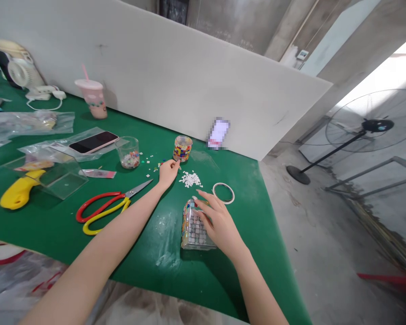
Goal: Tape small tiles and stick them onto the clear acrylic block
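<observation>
My left hand (pixel 169 174) is closed, thumb and fingers pinched together beside a clear round cup (pixel 182 149) banded with colourful mosaic tiles. Whatever its fingertips hold is too small to make out. A loose pile of white tile pieces (pixel 191 179) lies just right of those fingers. My right hand (pixel 218 219) reaches over a clear plastic box (pixel 198 232), fingers stretched and apart across its upper part. Pale square tiles cover the box's near face, and coloured ones run along its left side. Part of the box is hidden under the hand.
Red-and-yellow scissors (pixel 104 210), a clear cup of tile bits (pixel 130 155), a glue tube (pixel 98 173) and a phone (pixel 94 142) lie leftward. A white ring (pixel 223 193) sits right of the pile. Behind stand a pink tumbler (pixel 94 99) and a white partition (pixel 176 76).
</observation>
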Demonstrator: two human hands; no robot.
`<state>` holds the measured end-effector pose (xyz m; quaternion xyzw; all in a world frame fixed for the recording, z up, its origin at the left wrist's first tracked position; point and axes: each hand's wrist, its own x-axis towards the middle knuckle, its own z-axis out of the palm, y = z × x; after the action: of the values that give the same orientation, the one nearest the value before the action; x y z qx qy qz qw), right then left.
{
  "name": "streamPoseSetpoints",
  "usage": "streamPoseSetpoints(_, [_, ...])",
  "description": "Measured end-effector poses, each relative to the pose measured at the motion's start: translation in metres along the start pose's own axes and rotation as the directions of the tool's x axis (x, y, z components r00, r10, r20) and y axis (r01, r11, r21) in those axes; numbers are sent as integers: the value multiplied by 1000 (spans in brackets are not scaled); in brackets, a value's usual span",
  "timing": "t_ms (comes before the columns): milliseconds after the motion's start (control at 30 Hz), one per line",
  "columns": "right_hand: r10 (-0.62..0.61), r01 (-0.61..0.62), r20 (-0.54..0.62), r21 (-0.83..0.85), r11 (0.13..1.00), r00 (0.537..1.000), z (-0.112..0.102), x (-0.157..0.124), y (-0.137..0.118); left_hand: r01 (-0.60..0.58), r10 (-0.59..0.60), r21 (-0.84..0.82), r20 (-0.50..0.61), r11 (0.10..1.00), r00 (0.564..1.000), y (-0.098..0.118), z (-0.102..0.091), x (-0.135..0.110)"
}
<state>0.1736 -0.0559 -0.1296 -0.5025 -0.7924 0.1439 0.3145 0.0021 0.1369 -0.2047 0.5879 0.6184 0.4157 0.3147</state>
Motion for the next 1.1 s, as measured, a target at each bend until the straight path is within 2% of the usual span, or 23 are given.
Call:
streamPoseSetpoints(167, [131, -134, 32, 159, 978, 991, -5, 2, 8, 5, -5, -7, 12, 1000, 1000, -1, 1, 0])
streamPoseSetpoints(267, [236, -235, 27, 262, 936, 971, 1, 12, 15, 6, -6, -7, 19, 1000, 1000, -1, 1, 0])
streamPoseSetpoints(367, [289, -294, 67, 347, 891, 955, 9, 26, 18, 8, -8, -2, 26, 1000, 1000, 0, 0, -1])
streamPoseSetpoints(500, [298, -330, 141, 391, 859, 944, 13, 38, 19, 18, -19, 13, 40, 1000, 999, 0, -1, -1])
streamPoseSetpoints(633, [300, -350, 190, 361, 864, 935, 11, 40, 18, 21, -23, 35, 61, 999, 998, 0, -1, 0])
streamPoseSetpoints(900, [248, -294, 187, 289, 911, 951, 8, 40, 19, -28, 21, 67, 92, 997, 996, 3, 1, -2])
streamPoseSetpoints(1100, [229, -294, 212, 364, 884, 950, 7, 44, 22, -61, 51, 83, 117, 995, 992, 5, -1, -6])
